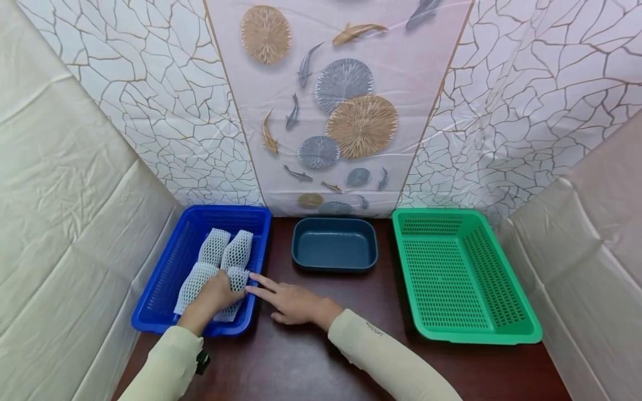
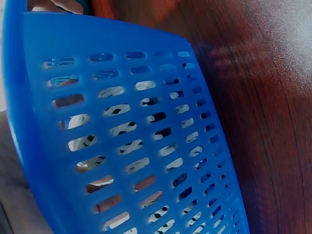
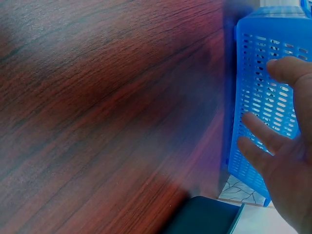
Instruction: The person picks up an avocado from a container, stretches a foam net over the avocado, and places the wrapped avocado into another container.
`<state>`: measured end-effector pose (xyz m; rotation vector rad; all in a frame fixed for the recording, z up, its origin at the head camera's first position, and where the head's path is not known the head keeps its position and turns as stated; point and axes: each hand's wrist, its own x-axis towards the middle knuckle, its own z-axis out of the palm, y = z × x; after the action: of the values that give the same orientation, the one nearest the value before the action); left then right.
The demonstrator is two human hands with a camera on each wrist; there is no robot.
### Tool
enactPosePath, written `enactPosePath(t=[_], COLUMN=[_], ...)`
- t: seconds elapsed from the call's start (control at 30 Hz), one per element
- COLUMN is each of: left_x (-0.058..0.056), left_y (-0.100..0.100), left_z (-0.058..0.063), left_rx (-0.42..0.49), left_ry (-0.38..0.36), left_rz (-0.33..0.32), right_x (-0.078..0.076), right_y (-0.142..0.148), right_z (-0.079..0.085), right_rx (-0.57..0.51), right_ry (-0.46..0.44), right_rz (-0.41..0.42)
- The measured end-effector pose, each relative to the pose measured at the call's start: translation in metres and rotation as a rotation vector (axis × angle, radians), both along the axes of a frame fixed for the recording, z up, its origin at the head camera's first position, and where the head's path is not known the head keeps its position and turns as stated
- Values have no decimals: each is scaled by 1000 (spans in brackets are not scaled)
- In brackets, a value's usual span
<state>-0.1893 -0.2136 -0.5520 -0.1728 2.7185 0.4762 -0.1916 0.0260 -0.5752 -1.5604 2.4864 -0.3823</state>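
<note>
Several bulging white foam net sleeves [image 1: 237, 250] lie side by side in the blue basket [image 1: 165, 267]; what they contain is hidden. My left hand [image 1: 213, 295] reaches over the basket's front and grips the front right sleeve [image 1: 228, 313], its thumb across the mesh and the other fingertips hidden. From the left wrist, the slotted basket wall [image 2: 114, 141] covers most of that hand. My right hand [image 1: 296, 303] is held at the basket's right rim with fingers straight and spread. In the right wrist view, the right fingers [image 3: 263, 131] stand before the basket's side.
On the dark wooden table [image 1: 311, 362], a dark teal tray [image 1: 333, 267] stands at the back middle. A green basket [image 1: 436, 267] stands at the right. Patterned cloth [image 1: 351, 184] hangs behind, and plain cloth walls [image 1: 75, 250] close both sides.
</note>
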Motion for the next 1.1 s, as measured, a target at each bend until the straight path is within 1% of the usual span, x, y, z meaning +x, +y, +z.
enactPosePath(t=[0.2, 0.33, 0.43, 0.67, 0.77, 0.83, 1.03, 1.1], left_x=[-2, -6, -8, -12, -14, -15, -17, -19], left_y=[-4, -4, -4, -3, 1, 4, 20, 26], left_z=[8, 18, 26, 40, 45, 48, 59, 61], left_rx=[17, 23, 19, 10, 10, 5, -31, -30], left_ry=[44, 60, 63, 93, 144, 199, 404, 463], left_rz=[-23, -19, -15, -41, -50, -62, -136, -149], right_x=[-1, -1, -2, -2, -2, -2, -7, -10], right_y=[-2, -2, -3, -4, 0, 4, 22, 31], right_z=[1, 1, 0, 3, 6, 9, 28, 36], right_rx=[-20, -29, -36, -35, -44, -61, -100, -107], right_ry=[-25, -41, -36, -59, -83, -79, 3, 11], right_rz=[-1, -3, -2, -11, -21, -31, -96, -126])
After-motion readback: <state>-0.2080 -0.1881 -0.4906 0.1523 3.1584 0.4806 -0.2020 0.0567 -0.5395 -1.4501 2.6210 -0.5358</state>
